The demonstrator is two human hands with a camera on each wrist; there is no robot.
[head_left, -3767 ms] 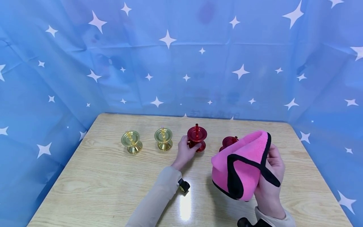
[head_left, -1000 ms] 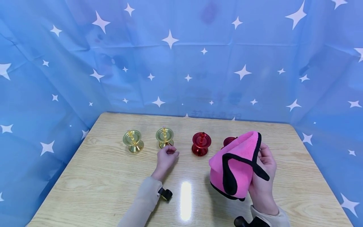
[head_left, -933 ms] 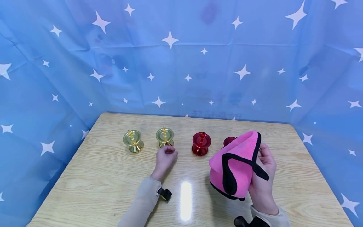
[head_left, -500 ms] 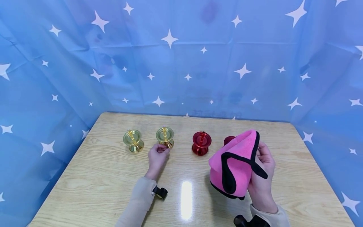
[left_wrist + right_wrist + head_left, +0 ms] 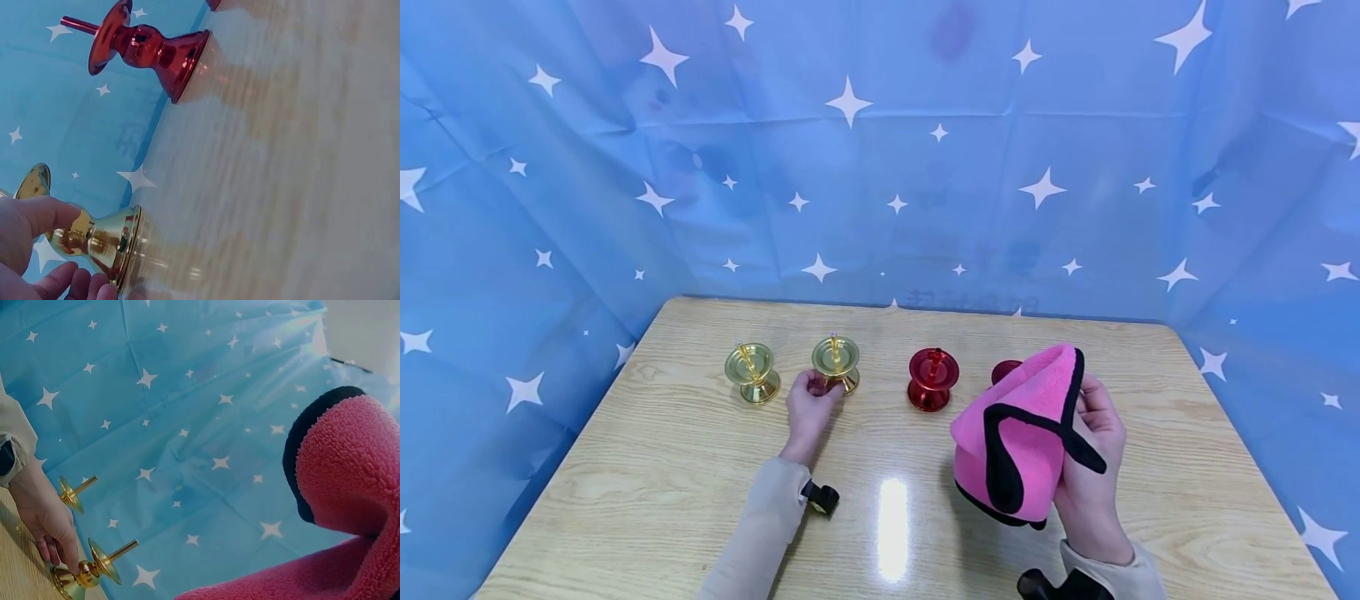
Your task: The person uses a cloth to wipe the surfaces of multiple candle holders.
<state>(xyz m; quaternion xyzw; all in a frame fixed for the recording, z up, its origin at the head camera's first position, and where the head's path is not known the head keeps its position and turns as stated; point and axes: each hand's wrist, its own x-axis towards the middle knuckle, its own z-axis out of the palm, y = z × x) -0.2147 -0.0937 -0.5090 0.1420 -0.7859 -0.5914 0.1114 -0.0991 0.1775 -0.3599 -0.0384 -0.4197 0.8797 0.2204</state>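
My left hand [image 5: 808, 408] is at the gold candle holder [image 5: 836, 357] second from the left. In the left wrist view the thumb [image 5: 56, 214] lies against its waist, and the other fingers curl on the opposite side. That holder [image 5: 109, 240] stands upright on the table, a thin spike rising from its dish. My right hand [image 5: 1093, 467] grips a fluffy pink cloth [image 5: 1037, 442] with black edging, held folded above the table. The cloth fills much of the right wrist view's right side. Behind it, a red candle holder [image 5: 1004, 370] is mostly hidden.
Another gold candle holder [image 5: 750, 367] stands left of my left hand. A red candle holder [image 5: 933, 372] stands between the hands. All are in a row near the back of the wooden table [image 5: 647, 492]; a blue star-patterned curtain [image 5: 880, 167] hangs behind.
My left hand earlier gripped the middle red candle holder, now let go and standing slightly nearer. It has moved left to the second gold holder and closed around it. The cloth is barely moved.
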